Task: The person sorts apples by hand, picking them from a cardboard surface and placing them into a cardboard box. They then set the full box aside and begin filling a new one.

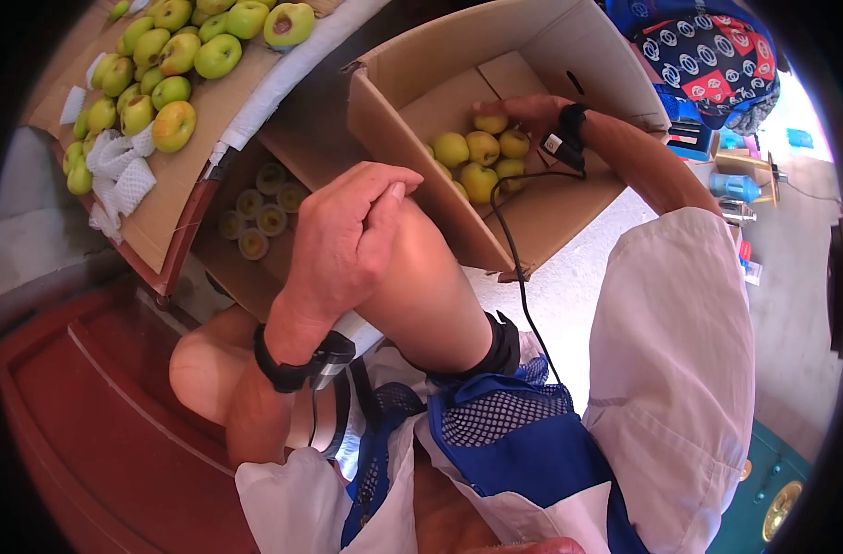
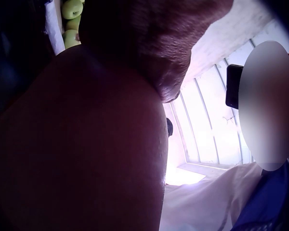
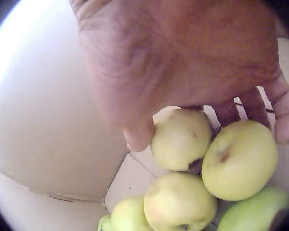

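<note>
My left hand rests on the raised knee, fingers loosely bent and holding nothing. In the left wrist view, that hand is dark above the leg. Inside the cardboard box, my right hand is at a yellow-green apple beside several others. The right wrist view shows the right hand's thumb against the left side of this apple, which has a dark spot; the other fingers reach down behind, the index finger hidden. A second apple touches it on the right.
Many green apples, some with brown patches, lie on a cardboard-covered table at upper left, with white foam nets. Below is another box with several round pieces in pale wrapping. A black cable hangs from the right wrist across the box edge.
</note>
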`<action>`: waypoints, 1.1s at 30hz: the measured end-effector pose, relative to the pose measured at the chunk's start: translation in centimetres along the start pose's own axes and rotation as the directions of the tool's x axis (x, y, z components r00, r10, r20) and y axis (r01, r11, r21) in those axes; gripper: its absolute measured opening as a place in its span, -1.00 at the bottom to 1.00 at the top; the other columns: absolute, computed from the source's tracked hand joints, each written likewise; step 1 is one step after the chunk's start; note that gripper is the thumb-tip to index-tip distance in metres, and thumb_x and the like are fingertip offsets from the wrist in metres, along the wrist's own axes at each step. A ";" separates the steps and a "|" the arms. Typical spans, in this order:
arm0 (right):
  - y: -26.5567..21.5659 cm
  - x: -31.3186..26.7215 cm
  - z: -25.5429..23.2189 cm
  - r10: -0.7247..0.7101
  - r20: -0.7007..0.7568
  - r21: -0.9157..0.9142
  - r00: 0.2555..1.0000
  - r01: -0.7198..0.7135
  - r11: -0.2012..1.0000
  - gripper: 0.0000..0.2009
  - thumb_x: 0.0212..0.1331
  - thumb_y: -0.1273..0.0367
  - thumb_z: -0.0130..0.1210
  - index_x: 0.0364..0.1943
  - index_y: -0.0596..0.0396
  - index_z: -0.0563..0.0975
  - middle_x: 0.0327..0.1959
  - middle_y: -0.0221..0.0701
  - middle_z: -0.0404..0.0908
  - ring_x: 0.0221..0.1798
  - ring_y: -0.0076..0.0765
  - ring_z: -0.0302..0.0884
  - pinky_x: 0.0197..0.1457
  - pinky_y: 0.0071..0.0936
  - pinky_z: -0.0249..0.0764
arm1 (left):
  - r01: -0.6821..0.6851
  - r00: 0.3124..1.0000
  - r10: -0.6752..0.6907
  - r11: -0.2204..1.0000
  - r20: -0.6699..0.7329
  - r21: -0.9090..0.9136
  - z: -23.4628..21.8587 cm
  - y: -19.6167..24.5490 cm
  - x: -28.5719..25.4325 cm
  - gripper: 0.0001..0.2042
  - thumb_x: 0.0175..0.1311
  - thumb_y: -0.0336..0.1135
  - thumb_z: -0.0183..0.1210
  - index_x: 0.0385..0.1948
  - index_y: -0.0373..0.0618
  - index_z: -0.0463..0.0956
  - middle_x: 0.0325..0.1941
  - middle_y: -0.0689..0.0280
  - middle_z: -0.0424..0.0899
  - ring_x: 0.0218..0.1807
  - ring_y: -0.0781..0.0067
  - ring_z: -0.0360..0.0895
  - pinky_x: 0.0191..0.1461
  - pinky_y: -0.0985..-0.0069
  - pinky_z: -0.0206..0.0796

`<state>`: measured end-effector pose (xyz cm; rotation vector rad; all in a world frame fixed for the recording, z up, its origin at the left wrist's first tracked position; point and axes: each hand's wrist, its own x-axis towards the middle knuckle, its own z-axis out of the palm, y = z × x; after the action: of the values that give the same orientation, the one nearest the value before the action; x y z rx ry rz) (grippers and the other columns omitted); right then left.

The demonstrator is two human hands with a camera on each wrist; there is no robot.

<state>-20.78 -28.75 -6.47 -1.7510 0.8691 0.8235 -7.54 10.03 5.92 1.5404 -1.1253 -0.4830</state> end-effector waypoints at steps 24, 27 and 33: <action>-7.4 -6.2 0.8 0.041 -0.109 -0.171 0.993 -0.059 0.983 -0.31 0.30 0.02 0.42 0.47 -0.13 0.45 -0.03 -0.42 0.75 -0.28 -0.50 0.74 -0.34 -0.42 0.62 | -0.047 0.999 0.048 0.996 -0.013 0.074 -0.5 -0.5 -1.1 -0.81 0.48 -0.41 0.12 -0.11 -0.27 0.71 -0.13 0.03 0.79 -0.06 -0.11 0.74 0.05 0.15 0.59; -8.4 -8.7 -1.5 -0.079 -0.026 -0.067 0.997 0.077 0.995 -0.31 0.29 0.15 0.45 0.46 -0.02 0.45 -0.04 -0.42 0.73 -0.27 -0.49 0.74 -0.34 -0.47 0.63 | -0.062 0.998 0.063 0.996 -0.016 0.068 -0.6 -0.5 -1.2 -0.80 0.46 -0.41 0.11 -0.12 -0.28 0.70 -0.14 0.02 0.79 -0.08 -0.12 0.73 0.04 0.13 0.59; -16.0 -15.1 -1.7 -0.438 -0.125 0.055 0.890 0.447 0.893 -0.32 0.30 0.18 0.45 0.47 0.05 0.46 0.08 -0.41 0.66 -0.07 -0.50 0.70 -0.29 -0.45 0.71 | -0.080 0.996 0.082 0.993 -0.020 0.087 -0.1 -0.8 -1.4 -0.79 0.43 -0.42 0.09 -0.13 -0.27 0.71 -0.16 0.02 0.78 -0.09 -0.13 0.73 0.03 0.11 0.59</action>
<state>-14.80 -23.30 14.08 -1.8358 0.5270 0.3856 -7.80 11.22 4.81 1.5639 -1.1990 -0.3653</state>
